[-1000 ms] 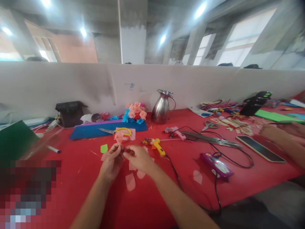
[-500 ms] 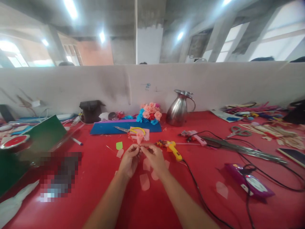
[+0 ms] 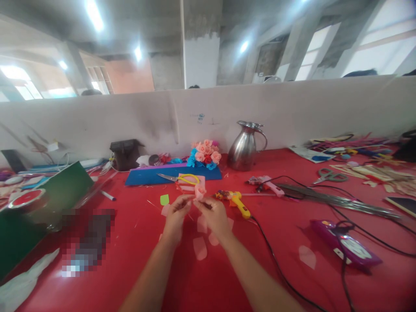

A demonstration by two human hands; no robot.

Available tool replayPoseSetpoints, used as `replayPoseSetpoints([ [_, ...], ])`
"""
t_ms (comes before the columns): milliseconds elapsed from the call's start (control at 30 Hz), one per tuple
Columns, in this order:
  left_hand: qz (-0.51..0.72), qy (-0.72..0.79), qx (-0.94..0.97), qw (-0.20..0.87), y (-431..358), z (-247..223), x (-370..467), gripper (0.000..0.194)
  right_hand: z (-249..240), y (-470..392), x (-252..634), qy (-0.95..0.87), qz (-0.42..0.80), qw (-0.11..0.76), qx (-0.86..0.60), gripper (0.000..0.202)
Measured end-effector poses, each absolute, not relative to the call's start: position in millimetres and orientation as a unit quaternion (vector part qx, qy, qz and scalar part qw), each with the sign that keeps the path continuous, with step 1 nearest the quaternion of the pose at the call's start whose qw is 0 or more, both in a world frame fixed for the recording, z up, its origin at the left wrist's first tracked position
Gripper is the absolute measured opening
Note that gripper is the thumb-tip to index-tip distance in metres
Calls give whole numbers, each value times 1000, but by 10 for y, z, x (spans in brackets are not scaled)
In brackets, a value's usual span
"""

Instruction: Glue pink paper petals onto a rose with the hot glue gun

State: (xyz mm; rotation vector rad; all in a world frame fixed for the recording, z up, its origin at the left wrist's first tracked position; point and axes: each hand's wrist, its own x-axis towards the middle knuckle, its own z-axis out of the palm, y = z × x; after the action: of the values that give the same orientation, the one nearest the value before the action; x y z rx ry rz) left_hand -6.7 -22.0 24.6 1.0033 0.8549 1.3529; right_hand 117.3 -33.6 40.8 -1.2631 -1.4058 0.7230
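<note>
A small pink crepe-paper flower [image 3: 200, 192] is pinched upright between the thumb and fingers of my right hand [image 3: 212, 214]. Just left of it is my left hand [image 3: 177, 214], with its bent fingers slightly apart and nothing visible between them. Loose pink paper petals [image 3: 199, 248] lie on the table below and around my hands. Beyond the flower, scissors with yellow handles [image 3: 188, 178] rest on pink paper and a blue board [image 3: 146, 177]. A yellow glue gun [image 3: 239, 204] lies close to the right of my right hand. Near my left hand is a green paper piece [image 3: 164, 199].
A bouquet of paper flowers [image 3: 206, 155] and a steel jug [image 3: 244, 147] stand at the back of the red table [image 3: 201, 292]. A pink glue gun [image 3: 266, 185], black cables, a purple packet [image 3: 346, 245] and grey-handled scissors [image 3: 330, 175] lie right. A green board [image 3: 61, 193] leans left.
My left hand has come away from the pink flower, which my right hand still holds. The flower has shifted slightly right. The view has tilted a little.
</note>
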Motion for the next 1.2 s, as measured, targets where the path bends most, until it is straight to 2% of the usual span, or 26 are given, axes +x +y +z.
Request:
replayPoseSetpoints([
  [233, 595, 336, 431, 590, -238, 275, -60, 21, 381, -347, 1163, -642, 188, 522, -529, 16],
  [400, 600, 347, 472, 545, -234, 263, -51, 15, 331, -346, 1169, -672, 114, 500, -534, 17],
  [600, 603, 399, 518, 457, -212, 226, -60, 14, 288, -348, 1168, -675, 112, 502, -530, 18],
  [767, 606, 382, 571, 400, -230, 226, -54, 16, 310, -351, 1168, -662, 104, 540, -509, 18],
  [967, 636, 379, 606, 293, -246, 258, -110, 8, 340, -397, 1155, -655, 96, 570, -486, 16],
  [1067, 638, 358, 599, 325, -238, 281, -122, 10, 365, -403, 1146, -651, 123, 581, -472, 15],
  [1200, 619, 327, 558, 446, -226, 307, -103, 15, 382, -370, 1121, -627, 255, 579, -454, 17],
])
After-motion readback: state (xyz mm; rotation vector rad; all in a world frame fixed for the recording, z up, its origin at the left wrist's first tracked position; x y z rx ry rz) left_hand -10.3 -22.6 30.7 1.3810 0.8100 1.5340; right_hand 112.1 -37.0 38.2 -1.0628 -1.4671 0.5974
